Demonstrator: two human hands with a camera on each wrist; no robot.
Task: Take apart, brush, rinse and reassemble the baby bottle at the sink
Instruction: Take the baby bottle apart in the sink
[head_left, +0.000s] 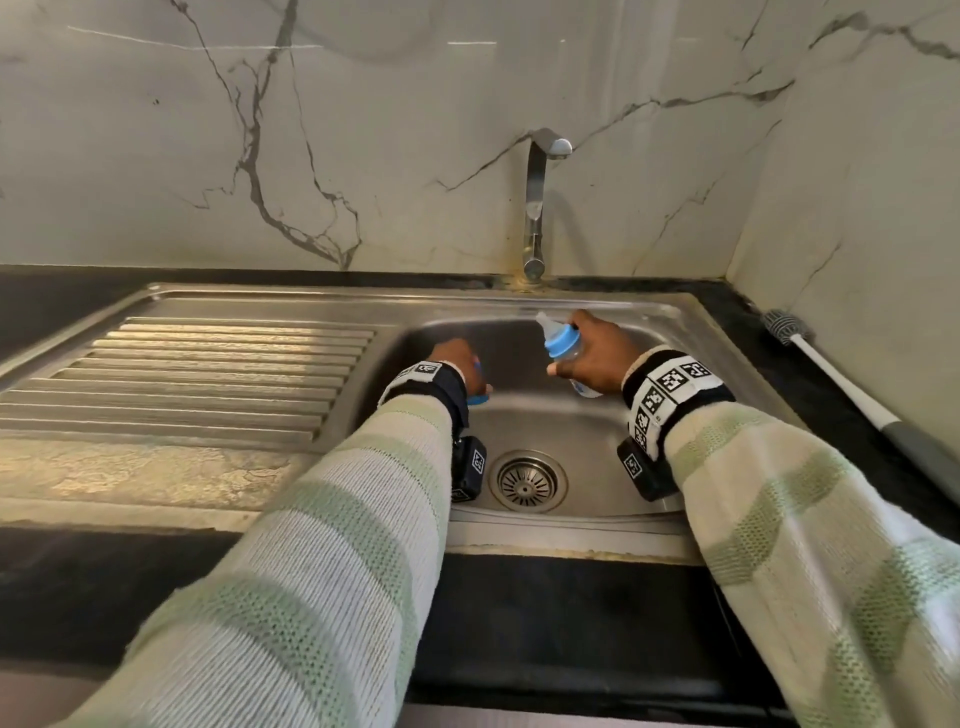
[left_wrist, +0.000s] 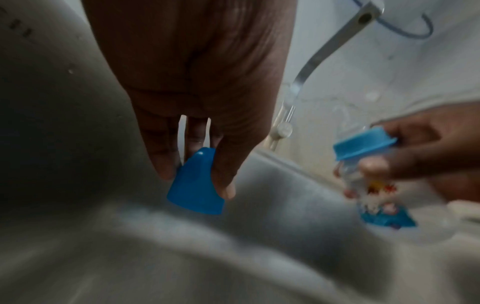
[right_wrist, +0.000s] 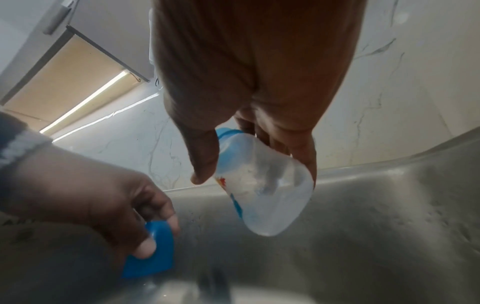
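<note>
Over the steel sink (head_left: 649, 499), we are working with both hands. Our left hand (head_left: 460, 364) is pinching the blue cone-shaped cap (left_wrist: 196, 185) low in the basin. Our right hand (head_left: 597, 353) is curling round the clear baby bottle (right_wrist: 262, 191), tilted, its blue collar (head_left: 561, 343) and teat on. Farther right, a bottle brush (head_left: 810, 353) is lying on the dark table (head_left: 831, 405).

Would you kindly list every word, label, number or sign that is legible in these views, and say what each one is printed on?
No text can be read.
Baby bottle: colourful print, too blurred to tell words from pictures.
Right wristband: black-and-white square marker codes, no letters or numbers.
Left wristband: one small marker, too small to read.
Wrist camera housings: small square markers, illegible.
</note>
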